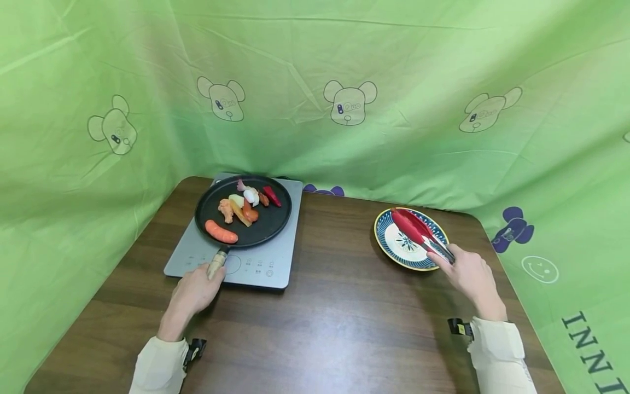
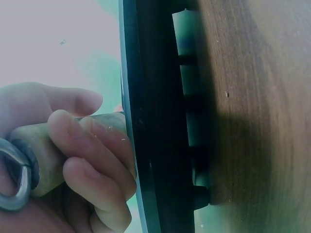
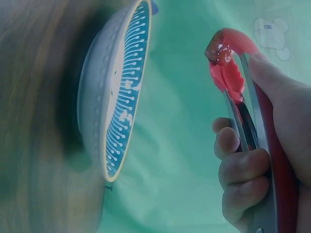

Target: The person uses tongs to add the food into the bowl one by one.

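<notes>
My left hand (image 1: 193, 290) grips the wooden handle (image 1: 217, 264) of a round black frying pan (image 1: 270, 227). The left wrist view shows fingers curled round that handle, a metal ring at its end. In the pan lie an orange-red sausage (image 1: 221, 232), a red pepper-like piece (image 1: 272, 196) and several other food pieces. On the right, my right hand (image 1: 473, 278) holds red-tipped kitchen tongs (image 1: 412, 225) above a blue-patterned plate (image 1: 400, 249). Between the tongs' tips sits a glossy reddish-brown food piece (image 3: 221, 51), apart from the plate (image 3: 97, 87).
The pan stands on a grey induction cooktop (image 1: 192, 261) at the left of a brown wooden table (image 1: 339, 295). Green cloth (image 1: 285, 49) printed with bear heads hangs behind the table and along both sides.
</notes>
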`<move>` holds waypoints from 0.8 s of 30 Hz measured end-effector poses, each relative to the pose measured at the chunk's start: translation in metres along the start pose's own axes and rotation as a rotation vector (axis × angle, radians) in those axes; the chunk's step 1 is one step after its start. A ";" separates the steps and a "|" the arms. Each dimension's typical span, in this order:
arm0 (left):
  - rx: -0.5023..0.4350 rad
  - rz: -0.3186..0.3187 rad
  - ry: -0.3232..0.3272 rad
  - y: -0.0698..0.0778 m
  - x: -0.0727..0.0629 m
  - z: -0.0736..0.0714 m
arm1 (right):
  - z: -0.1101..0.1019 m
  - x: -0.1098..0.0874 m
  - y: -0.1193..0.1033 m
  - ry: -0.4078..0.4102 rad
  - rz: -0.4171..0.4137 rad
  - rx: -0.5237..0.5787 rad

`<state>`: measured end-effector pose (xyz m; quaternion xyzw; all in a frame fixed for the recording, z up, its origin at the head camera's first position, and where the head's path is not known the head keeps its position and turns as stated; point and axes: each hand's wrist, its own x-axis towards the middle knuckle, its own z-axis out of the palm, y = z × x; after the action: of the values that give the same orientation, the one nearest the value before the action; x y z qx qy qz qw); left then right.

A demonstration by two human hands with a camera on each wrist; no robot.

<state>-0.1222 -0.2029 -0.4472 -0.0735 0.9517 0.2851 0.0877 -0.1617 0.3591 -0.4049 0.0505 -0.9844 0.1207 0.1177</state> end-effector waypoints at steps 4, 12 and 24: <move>0.001 0.003 0.003 0.000 0.000 0.000 | -0.001 0.001 -0.002 0.003 0.005 -0.007; -0.001 0.001 0.006 -0.001 0.000 -0.001 | -0.005 0.001 -0.013 0.020 -0.013 0.000; -0.005 0.003 0.007 -0.001 -0.001 0.000 | -0.007 0.009 -0.038 0.029 -0.051 0.022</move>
<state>-0.1207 -0.2034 -0.4476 -0.0734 0.9514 0.2873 0.0835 -0.1641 0.3231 -0.3877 0.0753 -0.9796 0.1290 0.1345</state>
